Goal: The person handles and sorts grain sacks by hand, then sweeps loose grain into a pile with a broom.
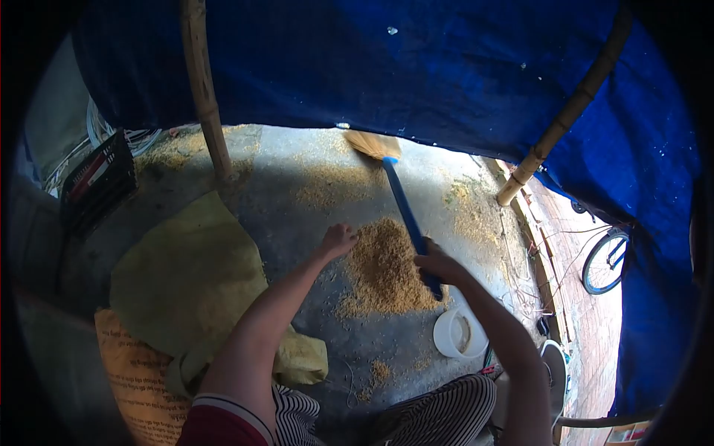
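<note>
My right hand (pixel 439 264) is wrapped round the blue handle of a broom (pixel 405 201), whose straw head touches the concrete floor near the hanging blue tarp. My left hand (pixel 341 239) is beside the upper left edge of a pile of golden husks (pixel 387 271), its fingers curled; whatever they may hold is too small to name. Thin scattered husks lie on the floor beyond the pile. A white plastic tub (pixel 460 333) stands just below my right hand, close to the pile.
A yellowish sack (pixel 190 275) lies at the left, over an orange printed sack (pixel 134 379). Two bamboo poles (pixel 201 82) (pixel 569 115) stand by the blue tarp (pixel 357 67). A dark crate (pixel 100 178) is at far left, a bicycle wheel (pixel 604 262) at right.
</note>
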Demonstrator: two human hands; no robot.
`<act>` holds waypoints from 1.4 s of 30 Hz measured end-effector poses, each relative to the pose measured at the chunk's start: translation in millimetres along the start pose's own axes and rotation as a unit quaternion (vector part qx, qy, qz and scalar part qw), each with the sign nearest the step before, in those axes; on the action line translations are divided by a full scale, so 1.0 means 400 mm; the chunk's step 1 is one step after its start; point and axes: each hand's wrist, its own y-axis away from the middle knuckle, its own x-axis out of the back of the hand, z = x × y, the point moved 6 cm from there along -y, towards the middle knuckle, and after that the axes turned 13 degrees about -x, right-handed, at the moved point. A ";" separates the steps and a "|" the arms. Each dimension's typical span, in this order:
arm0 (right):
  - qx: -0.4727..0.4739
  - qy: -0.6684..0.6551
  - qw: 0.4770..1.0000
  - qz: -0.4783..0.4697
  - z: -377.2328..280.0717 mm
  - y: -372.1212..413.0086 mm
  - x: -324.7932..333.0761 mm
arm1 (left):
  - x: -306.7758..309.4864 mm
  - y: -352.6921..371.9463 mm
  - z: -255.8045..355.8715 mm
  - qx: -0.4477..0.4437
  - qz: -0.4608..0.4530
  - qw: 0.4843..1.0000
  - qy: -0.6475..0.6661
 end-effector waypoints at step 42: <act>-0.012 0.046 0.960 -0.276 0.018 0.273 -0.327 | 0.385 0.179 0.135 0.193 0.118 0.971 0.074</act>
